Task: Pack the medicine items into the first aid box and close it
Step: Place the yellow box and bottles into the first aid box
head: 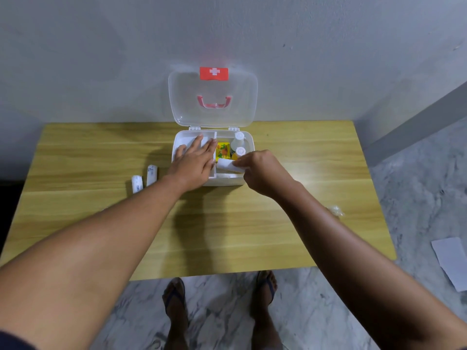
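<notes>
A white first aid box stands open on the wooden table, its clear lid upright against the wall. Inside lie a yellow packet and two white bottles. My left hand lies flat, fingers spread, on the white inner tray in the box's left half. My right hand holds a white bandage roll over the box's front right part. Two more white rolls lie on the table left of the box.
A crumpled clear wrapper lies near the table's right edge. A sheet of paper lies on the marble floor at the right. My feet in sandals stand under the table's near edge. A grey wall rises behind the table.
</notes>
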